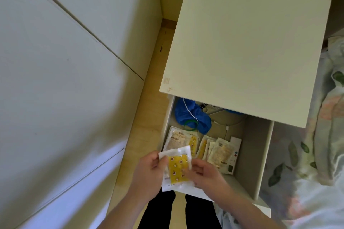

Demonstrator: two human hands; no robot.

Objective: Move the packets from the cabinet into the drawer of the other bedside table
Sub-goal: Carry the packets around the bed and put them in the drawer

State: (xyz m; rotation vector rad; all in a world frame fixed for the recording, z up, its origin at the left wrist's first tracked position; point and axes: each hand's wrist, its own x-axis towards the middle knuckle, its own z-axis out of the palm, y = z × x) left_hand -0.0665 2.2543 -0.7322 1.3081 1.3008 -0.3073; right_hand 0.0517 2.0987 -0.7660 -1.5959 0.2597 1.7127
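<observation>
I look down into the pulled-out drawer (257, 154) of a cream bedside table (247, 42). Over the drawer's front left corner I hold a white packet with a yellow patterned panel (177, 169). My left hand (149, 173) grips its left edge and my right hand (204, 174) pinches its right edge. More packets seem stacked behind it in my hands. Several beige packets lie inside the drawer: one flat at the left (181, 140) and a leaning bunch in the middle (216, 151).
A blue cloth (191, 115), white cables (228, 125) and a white box with a red and a blue dot (235, 151) also lie in the drawer. White wardrobe doors (55, 80) stand left, a floral bedspread (316, 154) right, wooden floor (149, 98) between.
</observation>
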